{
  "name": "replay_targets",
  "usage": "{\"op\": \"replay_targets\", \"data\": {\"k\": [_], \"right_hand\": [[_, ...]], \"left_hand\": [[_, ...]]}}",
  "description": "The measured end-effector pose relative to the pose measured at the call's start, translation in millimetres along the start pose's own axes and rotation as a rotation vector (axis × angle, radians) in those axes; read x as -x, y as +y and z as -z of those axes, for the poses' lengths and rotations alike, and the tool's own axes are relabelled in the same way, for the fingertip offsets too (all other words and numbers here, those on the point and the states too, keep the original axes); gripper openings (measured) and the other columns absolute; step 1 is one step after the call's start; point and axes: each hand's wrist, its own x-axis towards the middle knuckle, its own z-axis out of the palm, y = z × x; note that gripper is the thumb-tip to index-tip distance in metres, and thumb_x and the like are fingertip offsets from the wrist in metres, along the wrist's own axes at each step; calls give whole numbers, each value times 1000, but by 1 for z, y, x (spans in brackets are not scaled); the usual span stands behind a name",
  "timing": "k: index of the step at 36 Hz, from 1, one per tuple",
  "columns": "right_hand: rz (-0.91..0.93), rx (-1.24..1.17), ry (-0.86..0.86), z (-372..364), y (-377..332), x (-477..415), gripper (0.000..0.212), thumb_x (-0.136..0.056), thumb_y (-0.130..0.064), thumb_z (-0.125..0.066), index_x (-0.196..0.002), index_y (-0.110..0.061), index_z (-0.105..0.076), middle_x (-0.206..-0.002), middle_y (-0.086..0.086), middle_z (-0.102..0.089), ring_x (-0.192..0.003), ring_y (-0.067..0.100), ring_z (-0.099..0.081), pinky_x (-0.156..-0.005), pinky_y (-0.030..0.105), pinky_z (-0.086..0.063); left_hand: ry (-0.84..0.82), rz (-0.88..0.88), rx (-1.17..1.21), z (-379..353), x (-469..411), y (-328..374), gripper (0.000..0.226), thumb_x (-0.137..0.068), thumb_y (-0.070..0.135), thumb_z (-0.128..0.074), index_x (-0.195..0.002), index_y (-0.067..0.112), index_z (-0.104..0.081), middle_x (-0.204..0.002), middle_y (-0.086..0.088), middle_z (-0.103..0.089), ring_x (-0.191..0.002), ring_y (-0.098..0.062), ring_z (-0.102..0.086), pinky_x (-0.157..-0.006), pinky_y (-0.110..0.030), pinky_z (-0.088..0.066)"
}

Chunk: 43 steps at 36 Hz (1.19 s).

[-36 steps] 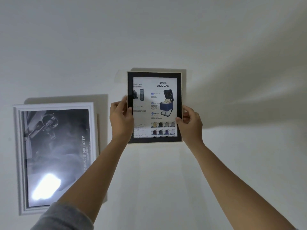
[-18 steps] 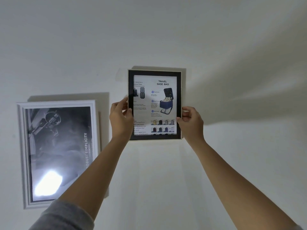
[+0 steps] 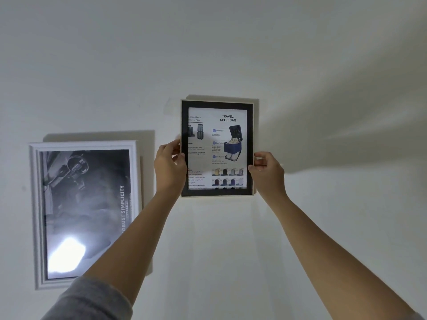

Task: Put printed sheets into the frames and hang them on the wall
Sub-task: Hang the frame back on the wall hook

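Two hands raised, grey sleeve (image 3: 92, 299) lowest in view. Left hand (image 3: 169, 167) clamped on left edge of black frame (image 3: 216, 104), right hand (image 3: 268, 172) pinching right edge at mid-height. Frame upright against wall (image 3: 323, 215), printed sheet (image 3: 218, 146) inside; hooked or not, cannot tell. Probably light, stiff, glazed front fragile and slippery: hold by side rails. White frame (image 3: 84, 145) hung lower left, apart.
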Motion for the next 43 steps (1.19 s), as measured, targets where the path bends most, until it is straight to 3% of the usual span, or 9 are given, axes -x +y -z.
{"op": "replay_targets", "data": {"k": [3,7,11,15,20,30,36,40,43], "right_hand": [[-16,22,-10,1,-2,0,28,-83,-4,-58,-111,-10,-56,-104,11,-62,-92,21,-58,-77,21,-39],[-29,51,-23,2,-3,0,28,-83,-4,-58,-111,-10,-56,-107,12,-62,-92,20,-57,-79,21,-38],[-6,118,-8,4,-7,-1,32,-84,-4,-57,-116,-7,-54,-112,13,-59,-100,25,-55,-77,19,-35],[59,187,37,6,-21,-3,31,-85,-2,-55,-116,-5,-53,-113,14,-55,-94,17,-50,-70,10,-30],[156,231,43,-4,-56,-3,31,-84,-2,-52,-115,-7,-53,-112,12,-52,-102,23,-52,-78,22,-37],[256,294,-176,-75,-100,64,36,-88,-8,-49,-124,-11,-49,-115,8,-53,-105,20,-52,-84,31,-45],[189,331,-274,-126,-79,136,40,-90,-12,-51,-129,-12,-45,-117,8,-53,-109,20,-52,-85,34,-48],[128,372,-305,-153,-59,179,46,-90,-16,-51,-135,-15,-38,-117,6,-52,-109,21,-52,-80,27,-44],[84,345,-306,-169,-48,202,48,-91,-15,-50,-137,-13,-35,-118,7,-52,-111,22,-52,-82,29,-44]], "left_hand": [[-15,-8,-9,2,-1,0,35,-92,1,-45,-125,7,-53,-112,-4,-53,-101,-12,-53,-73,-6,-43],[-26,-8,-7,4,-2,4,36,-91,0,-47,-125,4,-52,-113,-9,-55,-103,-17,-55,-90,-24,-48],[-34,-23,-33,8,-3,4,35,-91,3,-49,-126,3,-51,-115,-9,-55,-103,-16,-54,-89,-22,-44],[-56,-20,-68,20,-10,6,34,-92,11,-52,-125,5,-53,-117,-7,-55,-106,-19,-54,-90,-25,-42],[-73,-88,-239,55,-26,17,34,-93,17,-50,-125,6,-54,-125,-7,-54,-113,-19,-51,-90,-16,-33],[-135,-170,-700,166,-19,-2,41,-94,25,-43,-131,8,-46,-130,-12,-47,-121,-30,-41,-100,-42,-33],[-192,-96,-924,230,18,-64,55,-92,34,-45,-139,9,-31,-135,-17,-39,-120,-33,-43,-96,-45,-40],[-251,-22,-977,259,47,-105,62,-88,33,-52,-140,6,-30,-125,-22,-46,-104,-37,-52,-82,-46,-48],[-298,22,-982,271,66,-128,64,-91,33,-48,-143,5,-23,-122,-21,-45,-100,-35,-51,-76,-43,-48]]}}
